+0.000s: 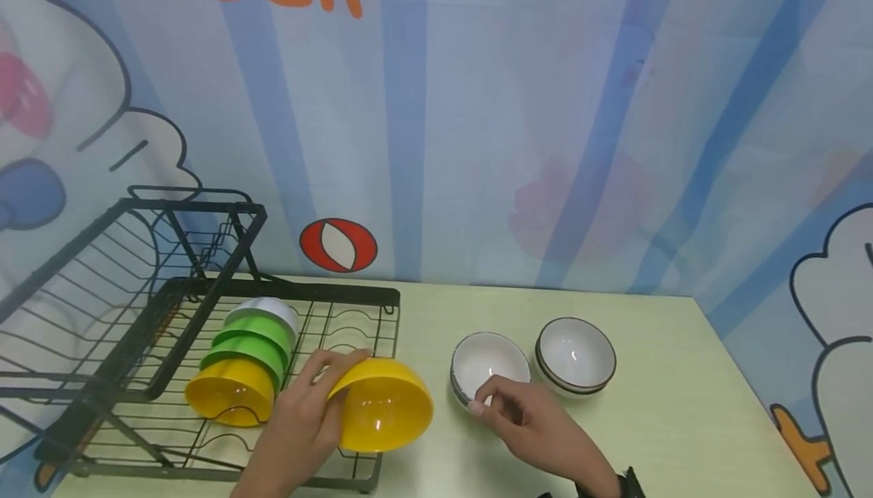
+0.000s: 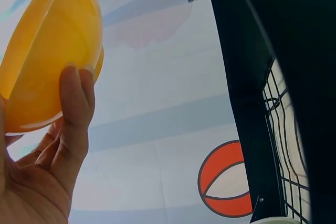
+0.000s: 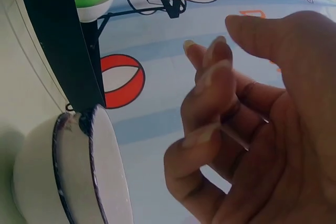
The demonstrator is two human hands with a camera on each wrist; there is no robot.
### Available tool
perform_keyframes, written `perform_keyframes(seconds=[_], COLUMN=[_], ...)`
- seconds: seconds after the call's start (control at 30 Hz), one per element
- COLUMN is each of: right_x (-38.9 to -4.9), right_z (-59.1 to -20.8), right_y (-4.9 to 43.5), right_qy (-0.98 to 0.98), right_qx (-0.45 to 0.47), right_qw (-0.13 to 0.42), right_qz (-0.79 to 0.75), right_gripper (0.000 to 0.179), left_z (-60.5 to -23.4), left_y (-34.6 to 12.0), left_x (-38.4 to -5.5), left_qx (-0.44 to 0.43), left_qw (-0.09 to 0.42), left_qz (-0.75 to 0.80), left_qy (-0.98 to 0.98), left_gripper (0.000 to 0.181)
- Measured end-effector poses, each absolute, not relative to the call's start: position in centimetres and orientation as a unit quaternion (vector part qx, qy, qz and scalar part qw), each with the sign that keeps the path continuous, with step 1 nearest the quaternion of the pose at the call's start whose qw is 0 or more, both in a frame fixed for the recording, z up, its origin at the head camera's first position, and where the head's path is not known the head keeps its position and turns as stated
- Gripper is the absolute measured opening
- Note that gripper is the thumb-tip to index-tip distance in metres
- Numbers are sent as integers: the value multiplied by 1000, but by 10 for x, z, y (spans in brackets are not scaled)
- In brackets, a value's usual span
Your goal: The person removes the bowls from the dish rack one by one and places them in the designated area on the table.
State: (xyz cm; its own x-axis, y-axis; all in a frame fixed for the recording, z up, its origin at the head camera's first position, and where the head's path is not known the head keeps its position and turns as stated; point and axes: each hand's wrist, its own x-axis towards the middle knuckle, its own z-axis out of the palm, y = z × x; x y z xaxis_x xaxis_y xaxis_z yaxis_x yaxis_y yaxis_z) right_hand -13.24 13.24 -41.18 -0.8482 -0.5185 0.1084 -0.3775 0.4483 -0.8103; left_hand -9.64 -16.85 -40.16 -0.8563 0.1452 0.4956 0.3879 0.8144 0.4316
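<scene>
My left hand (image 1: pixel 300 422) pinches the rim of a yellow bowl (image 1: pixel 387 407), thumb inside and fingers on its outer wall. The bowl is tipped on its side over the right part of a black dish rack (image 1: pixel 355 295). Empty and loosely bent, my right hand (image 1: pixel 539 426) hovers by the near rim of a white bowl (image 1: pixel 487 361) with a dark edge. In the right wrist view, a gap shows between the thumb and curled fingers of the right hand (image 3: pixel 247 114). That white bowl appears nested in another, beside a second white stack (image 1: pixel 576 354).
Within the rack, a tilted row holds a yellow bowl (image 1: pixel 232 392), two green bowls (image 1: pixel 248 350) and a white bowl (image 1: pixel 266 307). The rack's raised wire tier (image 1: pixel 102 278) stands at left. A printed cloth (image 1: pixel 464 119) hangs behind the pale table (image 1: pixel 682 407).
</scene>
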Motion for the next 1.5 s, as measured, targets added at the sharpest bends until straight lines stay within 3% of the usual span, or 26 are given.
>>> perform_keyframes(seconds=[0.3,0.87,1.5], right_x=[-129,-129,-127], right_z=[-414,-411,-412], right_y=[121,114,111], right_qy=[833,822,829], right_qx=[-276,-293,-286], right_qw=[151,159,161], right_qz=[-455,-462,-454], right_gripper=[19,22,22], left_z=[-402,-401,-401], left_y=[-162,-148,-137], left_x=[-95,-92,-91], left_qx=[-135,-121,-84], left_qw=[224,218,99], left_qz=[-283,-323,-360], left_qy=[-923,-913,-924], left_gripper=[55,59,34])
